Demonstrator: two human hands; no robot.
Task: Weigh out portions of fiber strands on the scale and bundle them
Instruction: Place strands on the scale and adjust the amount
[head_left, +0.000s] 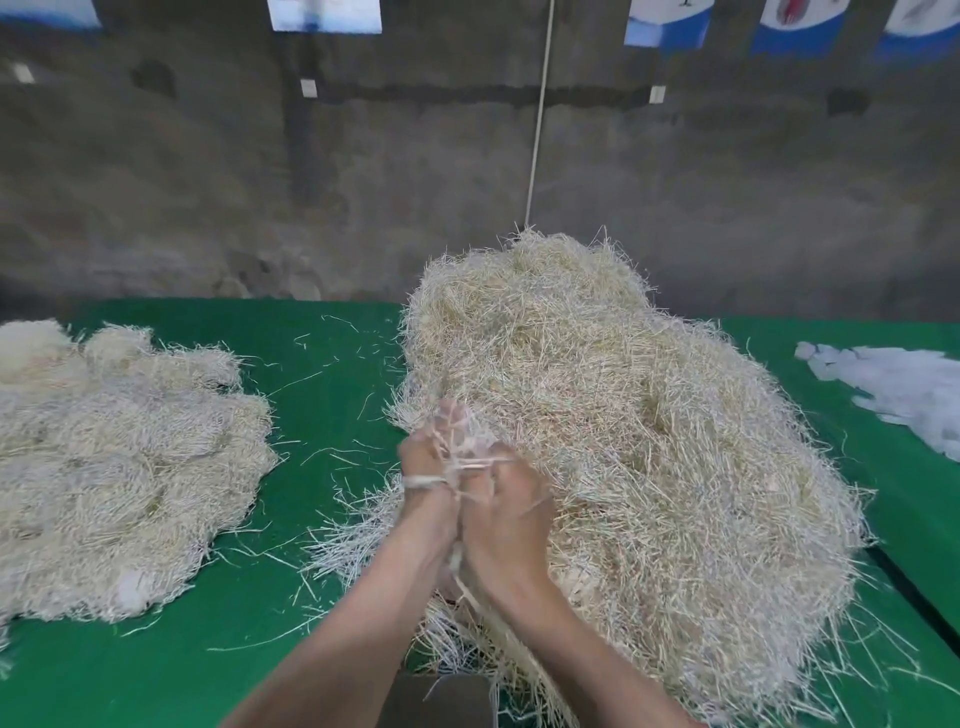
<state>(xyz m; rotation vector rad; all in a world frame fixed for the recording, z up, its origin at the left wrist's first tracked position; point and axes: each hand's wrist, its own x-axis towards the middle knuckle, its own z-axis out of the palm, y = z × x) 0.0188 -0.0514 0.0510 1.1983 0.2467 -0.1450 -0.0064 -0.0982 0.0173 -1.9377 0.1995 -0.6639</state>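
Observation:
A big heap of pale loose fiber strands (613, 431) lies on the green table (322, 358), right of centre. My left hand (428, 475) and my right hand (506, 514) are pressed together at the heap's near left edge. Both grip a small bunch of strands (462, 447) between them, its ends sticking up and hanging down past my wrists. The hands are blurred, and a few strands wrap the left wrist. A grey scale platform (441, 699) shows at the bottom edge under my forearms, mostly hidden.
A lower pile of bundled fibers (119, 467) covers the table's left side. A heap of white pieces (904, 389) lies at the right edge. Stray strands dot the green cloth between the piles. A grey wall and a hanging cord (537, 130) stand behind.

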